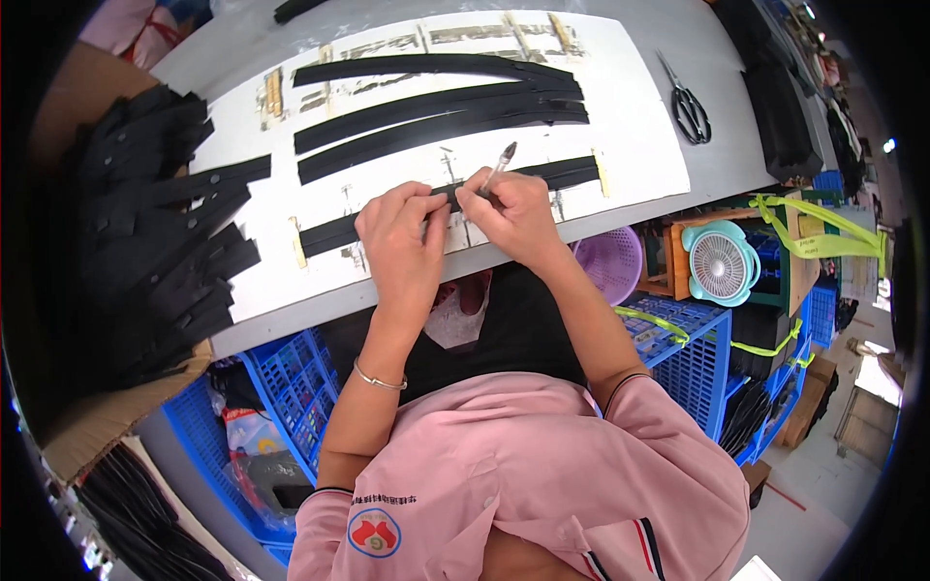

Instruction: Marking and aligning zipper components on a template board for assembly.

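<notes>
A long black fabric strip (329,235) lies along the near part of a white board (639,145). My left hand (402,228) bends over its middle, with the fingertips pressed together on the strip. Close beside it, my right hand (513,215) grips a clear pen (501,163) with a dark end pointing up and away; its tip is hidden by the fingers. Yellow tape pieces (297,242) mark the board near both ends of the strip. Farther back on the board, several more black strips (417,114) lie side by side.
A large heap of black strips (145,213) covers the table's left side. Black-handled scissors (689,111) rest right of the board. Below the table edge are a purple basket (610,263), a turquoise fan (720,263) and blue crates (693,363).
</notes>
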Motion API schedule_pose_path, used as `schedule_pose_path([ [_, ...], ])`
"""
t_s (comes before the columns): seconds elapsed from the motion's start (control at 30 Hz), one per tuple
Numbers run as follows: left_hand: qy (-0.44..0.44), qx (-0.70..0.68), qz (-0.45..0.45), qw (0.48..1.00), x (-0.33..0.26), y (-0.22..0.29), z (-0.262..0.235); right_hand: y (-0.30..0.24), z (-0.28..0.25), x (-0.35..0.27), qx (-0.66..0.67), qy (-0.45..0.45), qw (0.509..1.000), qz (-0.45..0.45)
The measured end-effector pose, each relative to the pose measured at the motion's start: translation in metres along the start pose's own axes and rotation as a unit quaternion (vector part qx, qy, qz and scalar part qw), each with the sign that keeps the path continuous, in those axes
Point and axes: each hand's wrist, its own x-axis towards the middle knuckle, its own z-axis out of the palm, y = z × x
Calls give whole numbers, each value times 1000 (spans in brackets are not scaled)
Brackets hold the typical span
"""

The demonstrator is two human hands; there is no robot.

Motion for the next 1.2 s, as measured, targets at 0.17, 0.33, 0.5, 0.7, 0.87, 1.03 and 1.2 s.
schedule_pose_path([
  [0.17,-3,8,6,1000,0,2,-4,7,-45,-8,177,114,972,100],
  [0.33,-8,19,7,1000,0,3,-3,31,-82,2,114,127,979,115],
  [0.5,-31,39,-9,999,0,6,-4,48,-83,-8,79,116,984,109],
  [0.7,1,26,1,1000,9,27,15,42,-79,-5,55,109,986,115],
  [0.87,-47,-54,81,994,27,48,64,40,-83,-5,22,83,991,101],
  [1.03,-56,-29,78,995,27,52,78,44,-82,-7,13,97,993,67],
  [1.2,-43,-32,84,995,26,52,78,43,-80,-8,-14,106,993,60],
])
